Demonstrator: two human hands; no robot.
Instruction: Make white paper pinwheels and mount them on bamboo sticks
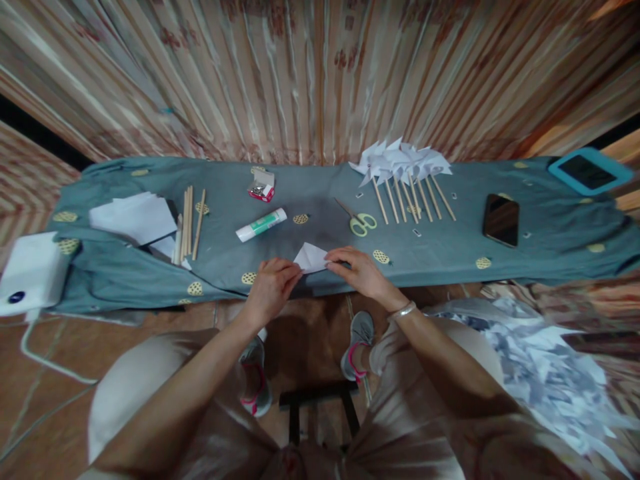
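Observation:
A small folded sheet of white paper [311, 257] is held at the front edge of the cloth-covered table. My left hand [273, 285] pinches its left corner, and my right hand [361, 268] pinches the right corner. Just beyond the paper, a glue stick [261, 225] lies to the left. Green-handled scissors [359, 221] lie to the right with their tip pointing away. Farther right, several white paper pinwheels [400, 161] on wooden sticks [414, 199] lie in a row.
A stack of white paper [135, 217] and loose wooden sticks [187, 223] lie at the left. Behind the glue stick is a small open box of metal pins [263, 185]. A phone [501, 220] and a blue-framed tablet [590, 171] lie right. Paper pieces [550, 373] heap beside my leg.

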